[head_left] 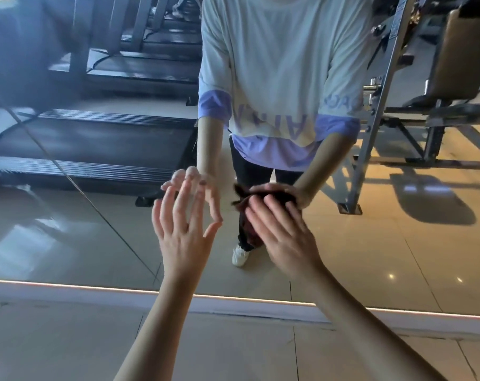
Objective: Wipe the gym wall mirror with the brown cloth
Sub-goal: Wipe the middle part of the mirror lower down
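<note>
Right hand (280, 232), fingers straight, presses the brown cloth (247, 235) on the mirror (96, 229); left hand (184, 232), spread, touches it.

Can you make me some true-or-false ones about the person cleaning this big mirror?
1. The right hand presses the brown cloth against the mirror with straight fingers. True.
2. The left hand holds a spray bottle. False: it holds nothing, and its fingers are spread open.
3. A treadmill shows in the mirror. True.
4. The brown cloth lies on the floor. False: it is up on the glass, under the right hand.
</note>
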Action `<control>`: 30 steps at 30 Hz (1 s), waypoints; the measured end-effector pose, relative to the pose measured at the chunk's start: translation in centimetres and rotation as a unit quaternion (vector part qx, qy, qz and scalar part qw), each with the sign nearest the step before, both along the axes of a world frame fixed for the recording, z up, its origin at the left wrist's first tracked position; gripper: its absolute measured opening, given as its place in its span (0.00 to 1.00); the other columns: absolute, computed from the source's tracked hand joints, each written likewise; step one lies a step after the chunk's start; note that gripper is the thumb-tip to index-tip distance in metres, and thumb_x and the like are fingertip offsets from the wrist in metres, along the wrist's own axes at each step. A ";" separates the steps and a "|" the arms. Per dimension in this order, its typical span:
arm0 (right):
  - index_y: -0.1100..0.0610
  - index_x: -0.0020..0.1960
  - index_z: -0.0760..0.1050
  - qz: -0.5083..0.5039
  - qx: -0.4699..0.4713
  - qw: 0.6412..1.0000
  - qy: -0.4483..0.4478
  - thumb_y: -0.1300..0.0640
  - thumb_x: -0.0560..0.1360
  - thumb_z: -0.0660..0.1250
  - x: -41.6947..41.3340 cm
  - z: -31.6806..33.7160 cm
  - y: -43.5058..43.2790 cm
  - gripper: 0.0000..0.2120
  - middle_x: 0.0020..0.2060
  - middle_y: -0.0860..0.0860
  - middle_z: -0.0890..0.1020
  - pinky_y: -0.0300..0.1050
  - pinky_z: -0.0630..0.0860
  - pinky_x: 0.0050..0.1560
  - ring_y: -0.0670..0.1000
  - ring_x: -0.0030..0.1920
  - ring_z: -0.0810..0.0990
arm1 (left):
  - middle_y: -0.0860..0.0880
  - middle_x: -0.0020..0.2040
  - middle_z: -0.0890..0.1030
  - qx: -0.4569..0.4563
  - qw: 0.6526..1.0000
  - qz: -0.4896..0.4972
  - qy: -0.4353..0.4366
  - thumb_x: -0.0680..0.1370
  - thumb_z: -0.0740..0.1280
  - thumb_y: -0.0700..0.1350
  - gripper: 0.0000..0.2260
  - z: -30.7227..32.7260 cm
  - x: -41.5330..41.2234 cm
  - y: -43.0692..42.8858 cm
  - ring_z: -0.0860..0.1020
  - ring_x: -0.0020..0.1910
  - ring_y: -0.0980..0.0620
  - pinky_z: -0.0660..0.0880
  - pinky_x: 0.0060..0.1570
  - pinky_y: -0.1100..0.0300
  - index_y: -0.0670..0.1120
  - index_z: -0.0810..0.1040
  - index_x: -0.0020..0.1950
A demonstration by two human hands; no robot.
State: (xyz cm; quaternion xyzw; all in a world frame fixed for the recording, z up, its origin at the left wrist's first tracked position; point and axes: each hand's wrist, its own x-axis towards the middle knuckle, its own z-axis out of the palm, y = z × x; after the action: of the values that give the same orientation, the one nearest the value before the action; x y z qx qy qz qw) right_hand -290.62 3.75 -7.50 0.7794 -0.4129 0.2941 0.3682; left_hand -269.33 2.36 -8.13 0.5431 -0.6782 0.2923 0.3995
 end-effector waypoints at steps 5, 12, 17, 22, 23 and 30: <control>0.55 0.72 0.69 0.004 -0.023 0.999 -0.041 0.59 0.82 0.57 -0.4 2.2 -0.4 0.18 0.74 0.50 0.69 0.52 0.57 0.75 0.53 0.74 0.64 | 0.43 0.73 0.65 -0.007 0.999 -0.032 -0.009 0.77 0.70 0.55 0.29 0.2 1.3 -0.3 0.66 0.72 0.40 0.65 0.71 0.42 0.43 0.67 0.73; 0.57 0.74 0.62 -0.014 -0.005 0.993 -0.119 0.61 0.81 0.56 3.4 0.4 -0.2 0.22 0.73 0.54 0.67 0.53 0.54 0.76 0.56 0.75 0.60 | 0.43 0.74 0.64 -0.003 0.999 -0.048 -0.004 0.75 0.75 0.50 0.33 0.2 1.3 -0.4 0.65 0.72 0.39 0.65 0.72 0.42 0.45 0.64 0.75; 0.54 0.74 0.67 0.004 -0.006 1.000 -0.001 0.60 0.83 0.54 2.3 0.8 -0.4 0.20 0.75 0.49 0.67 0.51 0.54 0.76 0.52 0.75 0.62 | 0.44 0.75 0.63 -0.018 0.998 -0.055 -0.006 0.76 0.74 0.50 0.30 0.3 1.4 -0.4 0.65 0.73 0.40 0.64 0.72 0.43 0.42 0.68 0.73; 0.59 0.69 0.68 -0.021 -0.030 0.964 -0.263 0.59 0.82 0.55 2.9 3.2 -0.6 0.17 0.69 0.57 0.68 0.53 0.53 0.77 0.58 0.74 0.59 | 0.43 0.72 0.66 -0.014 0.998 -0.054 -0.007 0.74 0.76 0.48 0.29 0.3 1.5 -0.5 0.66 0.72 0.39 0.62 0.74 0.45 0.42 0.69 0.71; 0.59 0.69 0.68 -0.020 -0.022 0.965 -0.262 0.60 0.81 0.56 3.6 2.7 -0.6 0.17 0.69 0.57 0.68 0.54 0.54 0.76 0.58 0.74 0.59 | 0.43 0.72 0.66 -0.017 0.998 -0.058 -0.007 0.74 0.76 0.48 0.29 0.3 1.5 -0.5 0.67 0.72 0.39 0.64 0.73 0.44 0.42 0.69 0.71; 0.53 0.71 0.69 -0.006 -0.009 0.998 -0.070 0.59 0.82 0.58 3.9 1.2 -0.4 0.18 0.74 0.49 0.69 0.52 0.55 0.76 0.54 0.74 0.64 | 0.44 0.74 0.66 -0.024 0.997 -0.071 -0.030 0.76 0.75 0.48 0.29 0.2 2.9 -0.7 0.67 0.72 0.42 0.68 0.70 0.45 0.44 0.69 0.73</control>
State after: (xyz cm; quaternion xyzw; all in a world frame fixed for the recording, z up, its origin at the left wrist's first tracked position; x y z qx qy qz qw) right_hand -286.69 3.35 -6.30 0.7514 -0.4393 0.3493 0.3471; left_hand -266.45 1.67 -7.96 0.4750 -0.7195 0.2951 0.4118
